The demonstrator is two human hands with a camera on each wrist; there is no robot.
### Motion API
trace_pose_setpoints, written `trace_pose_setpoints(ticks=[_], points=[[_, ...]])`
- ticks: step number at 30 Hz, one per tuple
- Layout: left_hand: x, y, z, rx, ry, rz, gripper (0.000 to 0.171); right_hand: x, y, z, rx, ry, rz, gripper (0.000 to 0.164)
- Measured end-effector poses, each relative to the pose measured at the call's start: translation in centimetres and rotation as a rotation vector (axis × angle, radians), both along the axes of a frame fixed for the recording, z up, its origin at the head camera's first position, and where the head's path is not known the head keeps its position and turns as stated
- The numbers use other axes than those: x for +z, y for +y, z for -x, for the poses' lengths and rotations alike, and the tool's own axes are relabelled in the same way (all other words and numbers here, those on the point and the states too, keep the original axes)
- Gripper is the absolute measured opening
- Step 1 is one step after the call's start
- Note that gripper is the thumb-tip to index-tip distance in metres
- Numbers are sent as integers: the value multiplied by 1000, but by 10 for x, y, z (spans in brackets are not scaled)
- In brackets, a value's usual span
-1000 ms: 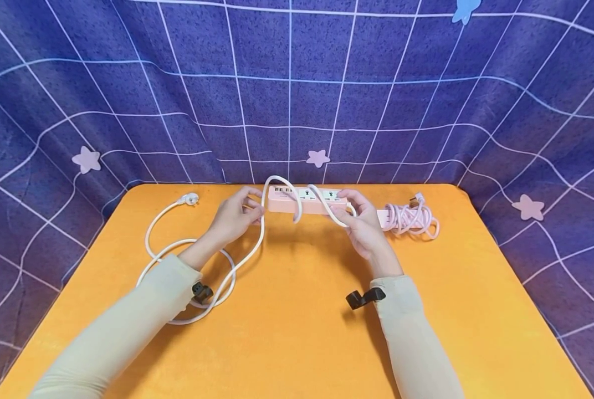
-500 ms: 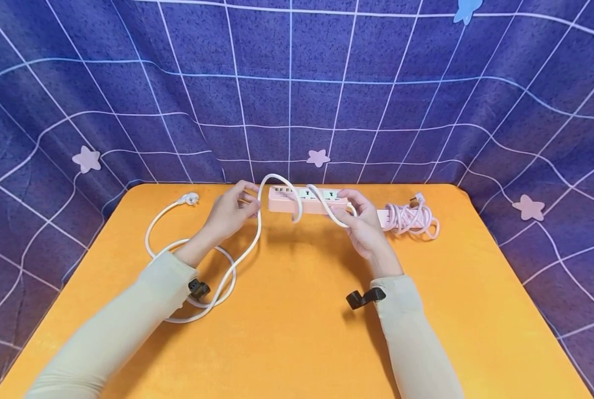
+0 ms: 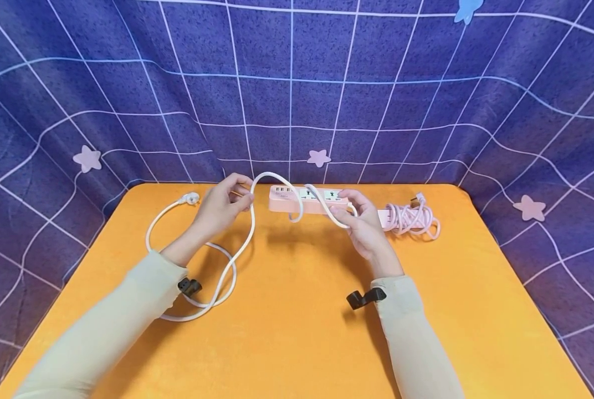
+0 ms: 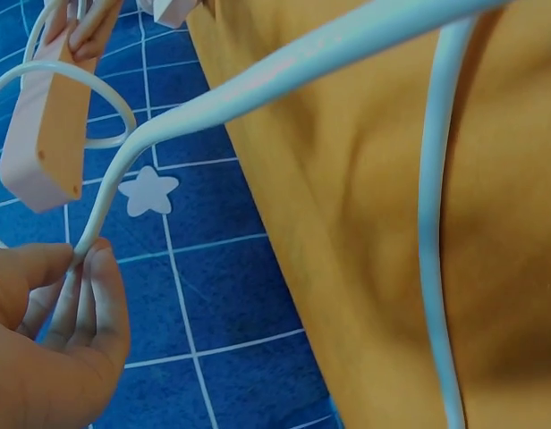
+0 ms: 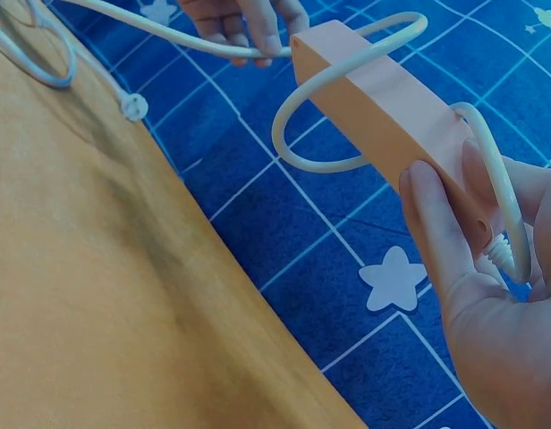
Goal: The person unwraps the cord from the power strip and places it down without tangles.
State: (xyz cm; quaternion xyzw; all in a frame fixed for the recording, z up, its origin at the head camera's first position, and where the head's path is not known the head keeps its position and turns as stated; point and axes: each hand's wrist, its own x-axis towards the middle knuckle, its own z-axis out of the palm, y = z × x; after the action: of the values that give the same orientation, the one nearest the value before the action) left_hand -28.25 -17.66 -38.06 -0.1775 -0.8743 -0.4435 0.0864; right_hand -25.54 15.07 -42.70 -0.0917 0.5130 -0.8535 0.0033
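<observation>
My right hand (image 3: 364, 227) grips the right end of a pink power strip (image 3: 284, 205), holding it above the table. White sockets and several USB ports show on the strip's face. Its white cord (image 3: 250, 227) leaves the right end and winds loosely round the body. Left of the strip, my left hand (image 3: 222, 206) pinches that cord between thumb and fingertips, as the left wrist view shows closely. From there the cord runs down into loose loops on the table, ending in a white plug (image 3: 191, 198) at the back left. In the right wrist view the fingers (image 5: 434, 219) press the strip's side.
A second pink power strip (image 3: 383, 219), wrapped in its own pink cord (image 3: 408, 219), lies right of my right hand. The orange table (image 3: 297, 321) ends at a blue gridded curtain (image 3: 267, 100) with star shapes. Black wrist mounts (image 3: 365, 298) sit at both sleeves.
My left hand has moved left and slightly up, drawing the pinched cord away from the power strip. The right hand and the strip have stayed almost still.
</observation>
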Motion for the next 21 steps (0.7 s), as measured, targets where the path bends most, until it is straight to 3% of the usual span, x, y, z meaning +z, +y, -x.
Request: trace_pose_setpoints(ticks=[10, 21], points=[[10, -12, -9, -7, 113, 65, 24, -1, 0, 0, -4, -5, 7, 39], [15, -30, -22, -11, 142, 176, 21, -1, 1, 0, -20, -21, 28, 39]])
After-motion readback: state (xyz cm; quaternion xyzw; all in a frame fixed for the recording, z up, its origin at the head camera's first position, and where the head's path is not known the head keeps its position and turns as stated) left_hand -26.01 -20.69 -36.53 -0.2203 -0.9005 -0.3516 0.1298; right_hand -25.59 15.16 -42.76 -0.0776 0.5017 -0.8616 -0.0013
